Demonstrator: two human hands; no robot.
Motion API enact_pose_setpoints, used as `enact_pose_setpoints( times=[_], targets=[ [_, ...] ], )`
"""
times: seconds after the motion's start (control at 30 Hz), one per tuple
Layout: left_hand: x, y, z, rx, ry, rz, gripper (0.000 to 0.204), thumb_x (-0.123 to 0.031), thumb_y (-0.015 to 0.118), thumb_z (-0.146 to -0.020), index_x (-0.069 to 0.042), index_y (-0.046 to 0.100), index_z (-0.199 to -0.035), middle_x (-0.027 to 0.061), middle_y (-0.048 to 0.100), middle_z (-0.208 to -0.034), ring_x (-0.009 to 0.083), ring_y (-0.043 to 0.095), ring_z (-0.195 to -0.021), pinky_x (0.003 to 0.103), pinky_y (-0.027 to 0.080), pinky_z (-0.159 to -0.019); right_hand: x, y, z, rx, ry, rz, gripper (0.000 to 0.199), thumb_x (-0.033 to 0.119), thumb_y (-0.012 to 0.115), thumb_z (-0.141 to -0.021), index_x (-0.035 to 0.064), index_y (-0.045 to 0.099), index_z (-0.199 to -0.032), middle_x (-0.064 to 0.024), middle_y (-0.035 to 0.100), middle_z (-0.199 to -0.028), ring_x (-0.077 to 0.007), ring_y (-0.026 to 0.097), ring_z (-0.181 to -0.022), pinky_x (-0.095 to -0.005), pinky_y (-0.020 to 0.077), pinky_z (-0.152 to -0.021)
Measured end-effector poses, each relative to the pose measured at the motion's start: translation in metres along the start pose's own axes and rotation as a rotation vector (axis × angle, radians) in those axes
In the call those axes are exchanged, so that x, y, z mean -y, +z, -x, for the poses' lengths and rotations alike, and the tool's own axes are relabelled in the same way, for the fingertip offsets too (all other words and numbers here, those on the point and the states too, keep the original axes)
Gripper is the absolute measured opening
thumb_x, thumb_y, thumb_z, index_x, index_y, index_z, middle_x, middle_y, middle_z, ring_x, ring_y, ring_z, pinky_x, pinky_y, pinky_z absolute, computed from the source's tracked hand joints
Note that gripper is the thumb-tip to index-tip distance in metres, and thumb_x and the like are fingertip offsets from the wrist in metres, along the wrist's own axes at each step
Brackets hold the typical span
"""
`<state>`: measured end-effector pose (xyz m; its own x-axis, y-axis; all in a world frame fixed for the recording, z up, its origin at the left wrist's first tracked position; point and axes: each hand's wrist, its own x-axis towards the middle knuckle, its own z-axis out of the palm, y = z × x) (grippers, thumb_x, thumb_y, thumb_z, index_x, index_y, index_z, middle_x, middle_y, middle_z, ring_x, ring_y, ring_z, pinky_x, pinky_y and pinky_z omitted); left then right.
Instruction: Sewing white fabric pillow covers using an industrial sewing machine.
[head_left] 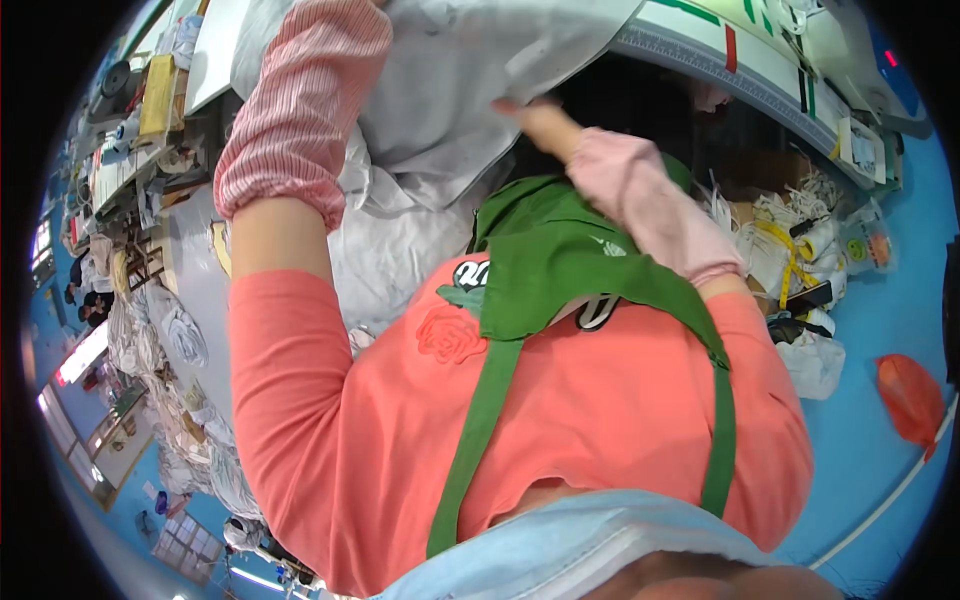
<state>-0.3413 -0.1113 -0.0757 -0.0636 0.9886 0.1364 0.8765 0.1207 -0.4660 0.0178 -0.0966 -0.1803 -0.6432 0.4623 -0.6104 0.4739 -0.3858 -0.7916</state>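
The person is looking down over their own chest, so a coral long-sleeved top and a green fabric apron are filling the middle of the view. The right hand, coming out of a pale pink sleeve cover, is reaching forward and up into the large pale grey sheet of cloth; its fingers are closing together on a fold at the cloth's lower edge, pinching it, apparently so the sheet can be lifted or drawn along. The left arm, in a red-and-white striped sleeve cover, is stretching up beside that cloth, but the left hand is lying out of sight behind or under the fabric, so whether it is spread or gripping cannot be told. The grey cloth is draping from the white work surface at the top, hanging down just in front of the person, with more pale fabric bunching below it. An orange plastic bag is lying on the blue floor, well apart.
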Motion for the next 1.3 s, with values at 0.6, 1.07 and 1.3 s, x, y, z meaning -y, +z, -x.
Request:
enact_pose_setpoints(
  times=[0.6,1.07,1.3],
  targets=[
    [-0.027,-0.025,-0.018,0.171,-0.634,0.693,0.084,-0.078,0.047,-0.083,-0.033,0.034,-0.153,0.0229,0.025,-0.159,0.052,0.024,-0.143,0.072,0.025,-0.107,-0.049,-0.117,0.179,0.464,-0.018,-0.449,0.052,-0.004,0.067,-0.087,-0.0008,0.053,-0.137,-0.0101,0.063,-0.129,-0.0195,0.061,-0.115,-0.0325,0.0471,-0.101],
    [-0.087,-0.058,-0.115,0.267,-0.715,0.27,0.079,-0.069,0.04,-0.093,-0.014,0.038,-0.15,0.0228,0.037,-0.153,0.0443,0.036,-0.139,0.061,0.029,-0.11,-0.03,-0.149,0.133,0.389,-0.094,-0.378,0.05,0.001,0.07,-0.088,-0.0011,0.055,-0.135,-0.0087,0.063,-0.128,-0.0179,0.059,-0.117,-0.0325,0.0454,-0.102],
    [-0.075,-0.038,-0.105,-0.079,-0.569,0.332,0.074,-0.056,0.051,-0.094,-0.006,0.041,-0.147,0.0281,0.04,-0.147,0.0488,0.038,-0.134,0.055,0.032,-0.111,-0.019,-0.148,0.103,0.408,-0.108,-0.342,0.043,0.006,0.07,-0.09,-0.0014,0.058,-0.13,-0.0069,0.065,-0.122,-0.0168,0.06,-0.111,-0.0324,0.0463,-0.099]
  ],
)
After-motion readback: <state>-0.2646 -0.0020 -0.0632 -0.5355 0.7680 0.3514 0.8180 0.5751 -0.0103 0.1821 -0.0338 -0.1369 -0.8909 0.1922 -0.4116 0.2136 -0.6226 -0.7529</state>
